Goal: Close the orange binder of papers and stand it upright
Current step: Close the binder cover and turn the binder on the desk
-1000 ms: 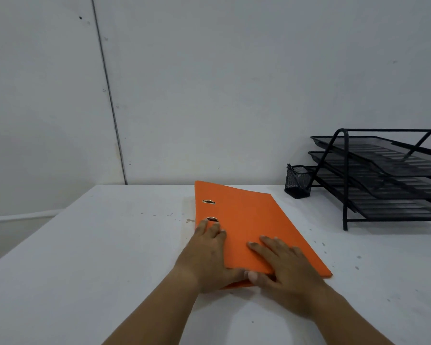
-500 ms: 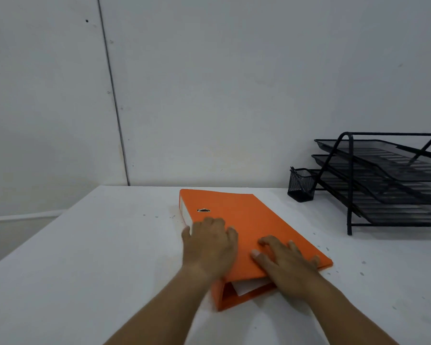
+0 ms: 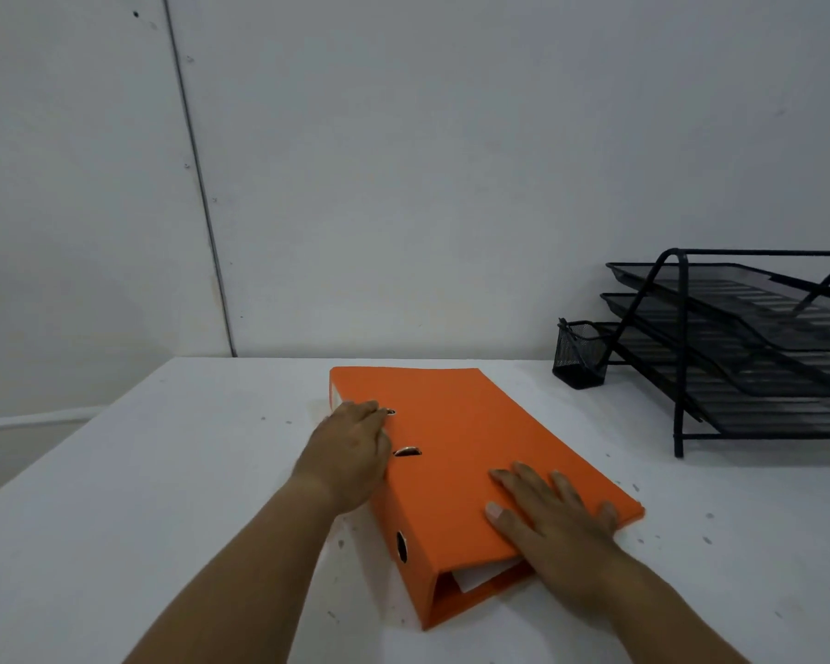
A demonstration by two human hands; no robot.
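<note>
The orange binder [image 3: 466,452] lies flat and closed on the white table [image 3: 164,496], its spine with a round finger hole facing left and toward me. White papers show at its near open end. My left hand [image 3: 348,452] curls over the spine edge near the two metal slots in the cover. My right hand [image 3: 547,524] rests flat on the cover's near right part, fingers spread, palm over the near edge.
A black mesh three-tier paper tray [image 3: 739,347] stands at the back right, with a small black mesh cup [image 3: 578,354] beside it. A grey wall rises just behind the table. The table's left edge runs diagonally at the left.
My left hand has slid off the cover's top to the spine edge on the left. The binder has turned slightly, so its spine now shows. My right hand stays on the cover.
</note>
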